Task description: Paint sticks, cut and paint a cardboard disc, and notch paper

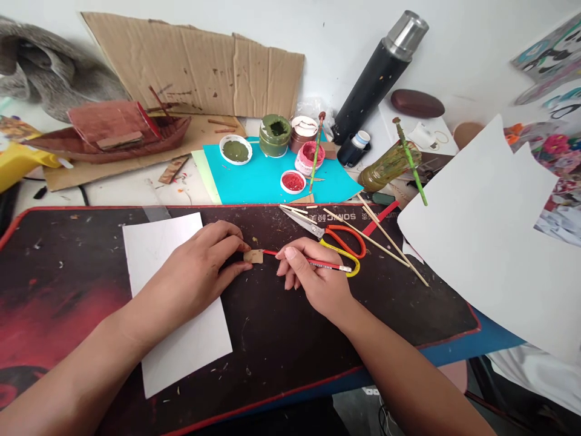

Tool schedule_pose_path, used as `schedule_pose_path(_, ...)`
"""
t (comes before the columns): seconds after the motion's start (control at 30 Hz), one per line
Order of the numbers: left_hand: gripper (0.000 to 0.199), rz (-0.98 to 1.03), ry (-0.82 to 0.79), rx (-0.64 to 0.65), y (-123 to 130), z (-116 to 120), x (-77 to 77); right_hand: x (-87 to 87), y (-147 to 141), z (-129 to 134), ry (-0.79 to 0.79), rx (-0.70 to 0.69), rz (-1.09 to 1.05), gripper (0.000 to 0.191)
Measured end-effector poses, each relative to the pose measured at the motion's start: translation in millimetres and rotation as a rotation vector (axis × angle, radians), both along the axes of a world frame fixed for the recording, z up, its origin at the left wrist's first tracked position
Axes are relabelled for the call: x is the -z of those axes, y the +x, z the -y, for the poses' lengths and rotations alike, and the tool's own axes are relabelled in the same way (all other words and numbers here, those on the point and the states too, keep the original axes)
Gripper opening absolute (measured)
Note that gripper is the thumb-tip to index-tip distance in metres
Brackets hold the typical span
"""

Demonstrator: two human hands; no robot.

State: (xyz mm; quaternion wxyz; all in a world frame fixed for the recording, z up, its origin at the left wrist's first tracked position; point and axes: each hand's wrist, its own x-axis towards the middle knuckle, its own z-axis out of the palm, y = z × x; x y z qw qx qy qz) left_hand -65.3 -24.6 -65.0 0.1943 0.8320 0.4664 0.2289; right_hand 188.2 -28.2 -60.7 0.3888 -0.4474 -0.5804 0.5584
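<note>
My dark mat [290, 339] spreads widest, a white sheet [186, 351] on its left, under my left hand [204, 257]. That hand's thumb and fingers pinch nearly together; my right hand [313, 266] is loosely curled. Scissors [320, 232] lie just on its far side. My right fingers grip a pencil [327, 264], tip at the right edge of a tiny card [255, 257], mid-mat, in my left fingertips.

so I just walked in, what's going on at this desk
A person's left hand holds a small brown piece at the dark mat. The right hand holds a red pencil, its tip at or very near that piece. Scissors lie just beyond the right hand.
</note>
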Motion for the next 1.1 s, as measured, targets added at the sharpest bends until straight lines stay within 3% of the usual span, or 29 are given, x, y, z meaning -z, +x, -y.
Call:
schedule_pose_path(0.5, 0.024, 0.009, -0.023, -0.038, 3.7, 0.6, -3.0, -5.3, 1.2, 1.6, -0.075, 0.086, -0.035, 0.041)
schedule_pose_path(1.1, 0.026, 0.004, -0.029, -0.028, 2.7, -0.1, -1.3, -3.7, 0.7, 1.2, -0.035, 0.055, 0.005, 0.041)
